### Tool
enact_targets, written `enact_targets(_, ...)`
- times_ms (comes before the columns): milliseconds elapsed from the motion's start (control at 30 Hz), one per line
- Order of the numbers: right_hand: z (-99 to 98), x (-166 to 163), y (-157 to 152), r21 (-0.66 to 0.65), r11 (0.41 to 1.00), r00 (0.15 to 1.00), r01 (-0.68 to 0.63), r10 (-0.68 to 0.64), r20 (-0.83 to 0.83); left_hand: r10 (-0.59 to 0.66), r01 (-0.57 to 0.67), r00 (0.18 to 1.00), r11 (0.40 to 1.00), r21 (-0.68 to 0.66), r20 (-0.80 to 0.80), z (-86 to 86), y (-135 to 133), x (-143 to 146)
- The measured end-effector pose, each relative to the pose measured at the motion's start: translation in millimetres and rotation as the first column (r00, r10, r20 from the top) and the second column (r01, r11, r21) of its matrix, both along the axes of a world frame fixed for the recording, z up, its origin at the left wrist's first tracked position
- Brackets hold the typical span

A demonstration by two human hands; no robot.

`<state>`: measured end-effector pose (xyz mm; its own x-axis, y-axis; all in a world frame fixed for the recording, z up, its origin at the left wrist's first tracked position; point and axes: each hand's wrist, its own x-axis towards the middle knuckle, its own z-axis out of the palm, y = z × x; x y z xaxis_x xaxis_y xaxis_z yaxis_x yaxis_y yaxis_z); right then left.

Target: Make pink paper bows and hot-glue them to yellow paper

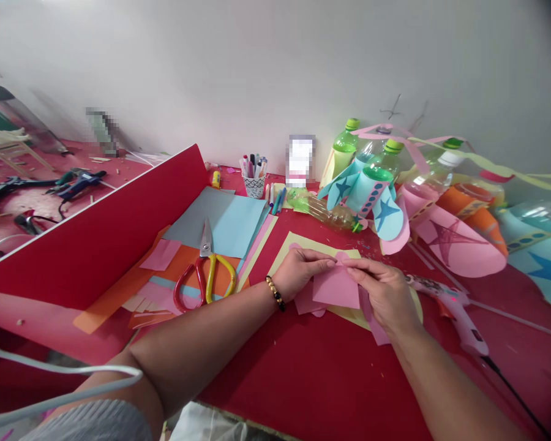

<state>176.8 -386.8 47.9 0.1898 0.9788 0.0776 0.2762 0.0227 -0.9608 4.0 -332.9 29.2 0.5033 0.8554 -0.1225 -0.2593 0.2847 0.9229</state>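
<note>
Between them, my left hand and my right hand pinch the top edge of a small pink piece of paper. Thumb and forefinger are closed on it on each side, the fingertips close together. Beneath lie other pink cut pieces and a pale yellow sheet, partly hidden by the hands. A pink glue gun rests to the right of my right hand. Scissors with one red and one yellow handle lie left of my left hand, on coloured sheets.
Plastic bottles dressed in coloured paper stand at the back right. A clear green bottle lies on its side. A pen cup and a phone are near the wall. A red divider borders the left, with pliers beyond.
</note>
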Motion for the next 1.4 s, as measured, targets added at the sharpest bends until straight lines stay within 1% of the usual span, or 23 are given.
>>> enact_targets(67, 1.0, -1, -1, -0.028, 0.999, 0.998, -0.018, 0.017, -0.052, 0.006, -0.004, 1.000, 0.998, 0.061, -0.031, -0.4, 0, 0)
enact_targets(133, 3.4, -1, -2, -0.051, 0.998, 0.997, -0.023, 0.018, -0.081, 0.021, -0.009, 0.997, 0.988, 0.157, -0.075, -0.7, 0, -1)
enact_targets(200, 6.6, -2, -3, -0.057, 0.998, 0.999, -0.006, 0.003, -0.048, 0.039, -0.012, 0.993, 0.973, 0.231, -0.112, -0.6, -1, -1)
enact_targets(267, 9.3, -3, -3, -0.053, 0.999, 1.000, 0.010, -0.009, 0.010, 0.047, -0.013, 0.991, 0.967, 0.256, -0.127, -0.3, -1, -1)
enact_targets(400, 10.6, -4, -3, -0.041, 0.999, 0.999, 0.006, -0.004, 0.033, 0.055, -0.024, 0.992, 0.969, 0.248, -0.117, -0.2, -2, -1)
enact_targets(533, 14.3, -7, -3, -0.040, 0.999, 0.996, 0.037, -0.034, 0.082, 0.060, -0.038, 0.994, 0.974, 0.223, -0.094, -1.3, -1, 0)
enact_targets(700, 21.8, -10, -4, 0.008, 0.998, 0.986, 0.058, -0.059, 0.154, 0.048, -0.028, 0.995, 0.977, 0.212, -0.091, -1.5, -1, 0)
enact_targets(867, 18.8, -7, -4, 0.005, 0.999, 0.985, 0.053, -0.053, 0.162, 0.065, -0.031, 0.988, 0.972, 0.232, -0.142, -0.8, -1, -1)
enact_targets(1033, 18.9, -7, -4, -0.013, 0.999, 0.977, 0.051, -0.047, 0.206, 0.045, -0.016, 0.988, 0.982, 0.191, -0.150, -0.3, -1, 0)
enact_targets(1167, 20.1, -8, -3, -0.024, 0.996, 0.981, 0.083, -0.077, 0.179, 0.037, -0.008, 0.984, 0.986, 0.167, -0.174, 1.5, -2, 0)
enact_targets(1267, 16.2, -5, -3, -0.042, 0.996, 0.984, 0.082, -0.074, 0.160, 0.044, -0.011, 0.979, 0.986, 0.167, -0.197, 3.2, -2, 0)
enact_targets(1333, 11.3, -2, -2, -0.045, 0.996, 0.990, 0.077, -0.071, 0.119, 0.060, -0.029, 0.981, 0.986, 0.166, -0.186, 4.1, -2, 0)
enact_targets(1400, 5.5, 0, -1, -0.043, 0.996, 0.996, 0.082, -0.080, 0.034, 0.071, -0.045, 0.986, 0.984, 0.170, -0.154, 4.6, -2, 0)
